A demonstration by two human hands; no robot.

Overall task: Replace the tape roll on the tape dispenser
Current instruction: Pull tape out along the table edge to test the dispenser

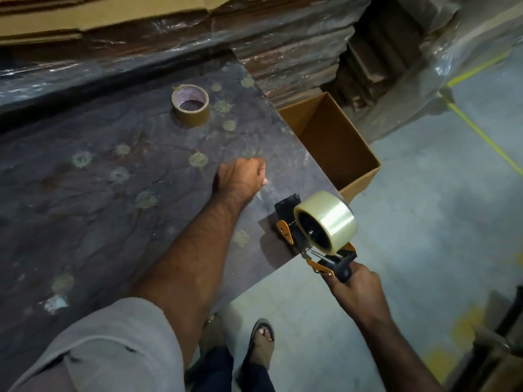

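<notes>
An orange and black tape dispenser (291, 222) rests with its front on the table's right corner, a clear tape roll (329, 219) mounted on its wheel. My right hand (353, 287) grips the dispenser's black handle off the table edge. My left hand (240, 179) is closed, pinching the free end of a clear tape strip (266, 192) that runs from the dispenser's front. A brown tape roll (191, 105), nearly used up, lies flat farther back on the table.
The dark table (99, 193) is covered in wrinkled plastic with stuck tape bits. An open cardboard box (336, 142) stands on the floor by the table's right edge. Wrapped cardboard stacks (283, 52) line the back. My sandalled feet (261, 340) stand on grey floor with yellow lines.
</notes>
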